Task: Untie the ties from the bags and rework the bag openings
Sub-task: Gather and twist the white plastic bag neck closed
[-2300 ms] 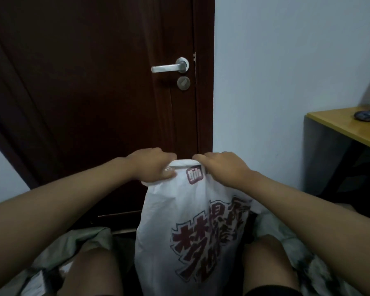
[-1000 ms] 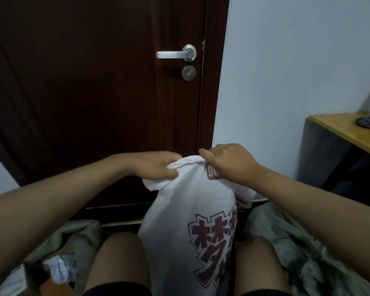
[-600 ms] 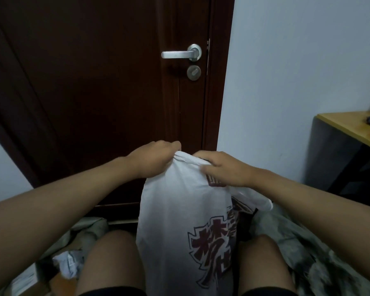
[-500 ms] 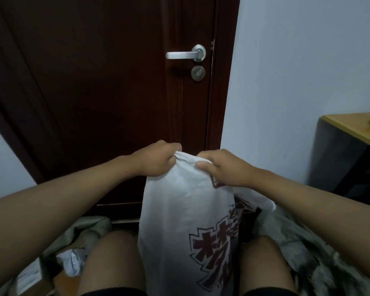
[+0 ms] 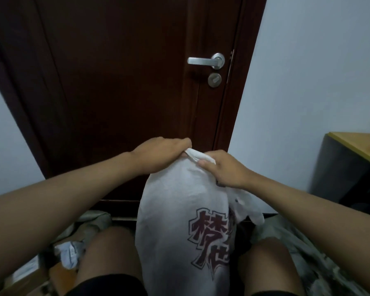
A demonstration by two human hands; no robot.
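A white bag (image 5: 179,227) printed with dark red characters is stood upright between the person's knees, so that its top is brought up to where both hands can work on it. The gathered top of the bag is gripped from the left by the left hand (image 5: 158,155), whose fingers are curled over the bunched plastic. A twisted strip (image 5: 193,154) at the very top, judged to be the tie or a handle loop, is stretched between the two hands. Its other end is pinched by the right hand (image 5: 222,171), with the thumb seen pressed against the bag's front. Whether a knot remains in the strip cannot be told, as it is largely hidden under the fingers. The bag appears to be steadied by the left hand so that the strip can be pulled loose by the right; the mouth is still gathered, so the opening is judged not yet reworked. A loose flap of plastic (image 5: 248,208) hangs at the bag's right side below the right wrist. A dark door (image 5: 115,92) is faced, and crumpled paper (image 5: 69,254) lies on the floor beside the left knee.
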